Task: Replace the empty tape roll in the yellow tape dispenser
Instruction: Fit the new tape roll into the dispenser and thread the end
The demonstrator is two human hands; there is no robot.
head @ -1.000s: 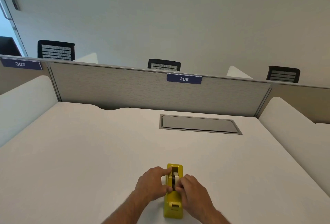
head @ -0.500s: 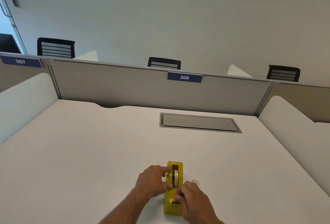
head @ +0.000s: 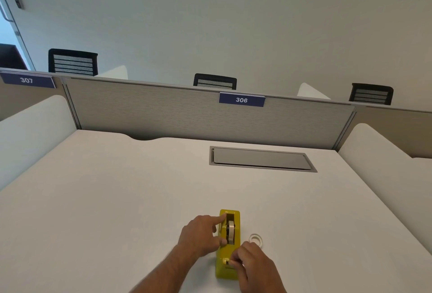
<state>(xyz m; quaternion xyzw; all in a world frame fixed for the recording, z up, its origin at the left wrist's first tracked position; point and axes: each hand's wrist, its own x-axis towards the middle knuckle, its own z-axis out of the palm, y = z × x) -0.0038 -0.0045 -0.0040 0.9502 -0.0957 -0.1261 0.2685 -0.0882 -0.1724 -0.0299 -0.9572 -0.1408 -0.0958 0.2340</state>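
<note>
The yellow tape dispenser [head: 228,255] stands lengthwise on the white desk [head: 117,199], near its front edge. A cream tape roll [head: 231,232] sits upright in its slot. My left hand [head: 201,234] grips the dispenser's left side, index finger on the top rim, thumb by the roll. My right hand [head: 253,267] pinches at the cutter end of the dispenser, seemingly holding the tape's end; the strip itself is too thin to see. A small empty white tape core [head: 255,238] lies flat on the desk just right of the dispenser.
A grey cable hatch [head: 261,159] is set into the desk farther back. A grey partition [head: 187,115] with label 306 closes the far side, and white side dividers [head: 385,166] flank the desk. Black chair backs show behind the partition.
My right hand has slid from the roll toward me to the cutter end of the dispenser. That uncovered the empty core on the desk. My left hand stayed on the dispenser.
</note>
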